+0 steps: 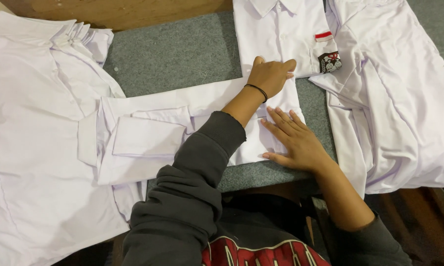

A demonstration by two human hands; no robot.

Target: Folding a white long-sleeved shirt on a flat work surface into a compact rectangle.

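A white shirt [153, 133] lies folded lengthwise on the grey felt surface [177, 54], its sleeves laid over the body. My left hand [270, 75] presses flat on its far edge, a thin black band on the wrist. My right hand [293, 140] rests palm down, fingers spread, on the shirt's near right corner. Neither hand grips anything. Just beyond my left hand lies a folded white shirt [281, 29] with a red-and-white patch and a dark badge on its pocket.
A stack of white shirts [30, 128] covers the left side. Another loose white shirt [399, 98] is spread at the right. A wooden edge [133, 12] runs along the far side. My dark grey sleeves fill the lower middle.
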